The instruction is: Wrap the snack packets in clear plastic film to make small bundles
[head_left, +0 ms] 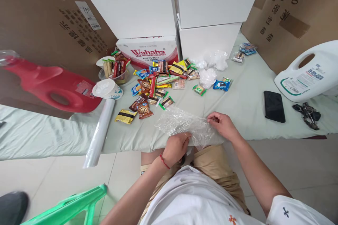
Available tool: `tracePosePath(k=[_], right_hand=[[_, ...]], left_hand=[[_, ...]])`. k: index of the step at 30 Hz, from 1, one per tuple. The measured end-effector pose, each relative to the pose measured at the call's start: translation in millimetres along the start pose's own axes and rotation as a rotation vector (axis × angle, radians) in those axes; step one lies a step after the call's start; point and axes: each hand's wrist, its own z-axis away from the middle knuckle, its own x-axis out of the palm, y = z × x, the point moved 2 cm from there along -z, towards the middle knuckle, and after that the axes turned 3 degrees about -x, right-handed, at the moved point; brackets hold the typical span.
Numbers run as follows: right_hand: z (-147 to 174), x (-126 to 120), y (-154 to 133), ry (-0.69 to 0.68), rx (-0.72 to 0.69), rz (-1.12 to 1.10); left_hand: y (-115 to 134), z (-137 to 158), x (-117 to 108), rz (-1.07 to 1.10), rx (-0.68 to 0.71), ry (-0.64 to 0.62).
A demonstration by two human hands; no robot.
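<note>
A clear plastic bag [176, 121] lies crumpled at the near edge of the table, stretched between my hands. My left hand [179, 146], with a red cord at the wrist, is closed on the bag's near side. At its right end, my right hand [221, 123] pinches the film between thumb and fingers. Just beyond the bag is a pile of wrapped snacks [161, 81] in several colours. A green-ended snack packet [167, 103] lies close to the bag's far left edge. A yellow packet [126, 116] sits at the pile's near left.
Crumpled clear bags [207, 78] lie behind a blue packet [221, 85]. On the left are a red jug [52, 84], a paper cup [108, 89], a plastic roll [99, 135] and a snack tub [116, 72]. A phone [274, 106] and white detergent bottle [308, 72] stand right; boxes [148, 50] behind.
</note>
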Motion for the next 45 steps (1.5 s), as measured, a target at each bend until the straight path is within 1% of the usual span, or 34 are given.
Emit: tracePosePath(k=[3,5,7,8,10,12,14,16,18,21,23,26,28,29,31,33,37,39,42,45], right_hand=[[22.4,-0.8,-15.5,0.144,-0.091,0.014],[39.1,-0.3,-26.9,0.214,-0.126,0.037],[53.3,1.8,-33.8,0.25,-0.11,0.023],[58.9,3.4,-34.9,0.255,-0.084,-0.005],[67.0,7.5,-33.5,0.24,-0.009,-0.094],[71.5,12.1,-30.2,0.211,0.058,-0.203],[73.8,16.3,-28.4,0.191,0.091,-0.298],[75.0,19.6,-29.5,0.174,0.092,-0.373],[76.3,22.0,-33.0,0.155,0.085,-0.42],[79.3,25.1,-39.5,0.118,0.076,-0.434],[81.4,27.8,-42.1,0.089,0.066,-0.429],[82.4,32.7,-40.4,0.07,0.043,-0.418],[81.1,35.8,-35.2,0.074,0.035,-0.409],[79.8,36.9,-31.8,0.085,0.035,-0.406],[76.5,37.6,-23.8,0.129,0.046,-0.403],[72.5,36.2,-15.7,0.189,0.075,-0.405],[64.7,26.2,-3.7,0.285,0.149,-0.427],[61.9,17.2,0.1,0.33,0.17,-0.427],[60.5,2.9,6.5,0.371,0.187,-0.397],[62.3,-8.1,17.0,0.404,0.189,-0.349]], left_hand=[[5.5,0.3,-8.4,0.273,-0.071,0.201],[12.7,0.4,-16.1,0.462,-0.131,0.335],[21.4,1.0,-23.9,0.651,-0.163,0.442],[26.3,1.7,-27.5,0.722,-0.167,0.466],[36.9,4.3,-33.5,0.774,-0.146,0.446],[48.3,8.4,-37.7,0.723,-0.098,0.356],[58.1,13.5,-40.3,0.676,-0.066,0.273],[64.4,17.5,-41.2,0.683,-0.09,0.215],[67.1,19.1,-40.7,0.698,-0.146,0.182],[67.5,16.4,-35.5,0.648,-0.202,0.129],[66.7,12.3,-27.7,0.606,-0.221,0.046],[63.7,5.4,-13.5,0.652,-0.237,-0.056],[59.6,1.0,-6.5,0.762,-0.252,-0.065],[56.7,-1.0,-4.5,0.82,-0.267,-0.051],[50.2,-4.4,-4.4,0.91,-0.307,0.001],[43.3,-6.7,-9.0,0.974,-0.352,0.056],[27.4,-6.5,-25.0,1.169,-0.427,0.12],[15.6,-3.4,-33.3,1.257,-0.463,0.197],[-5.1,4.8,-41.8,1.264,-0.506,0.335],[-23.3,16.7,-43.9,1.191,-0.54,0.404]])
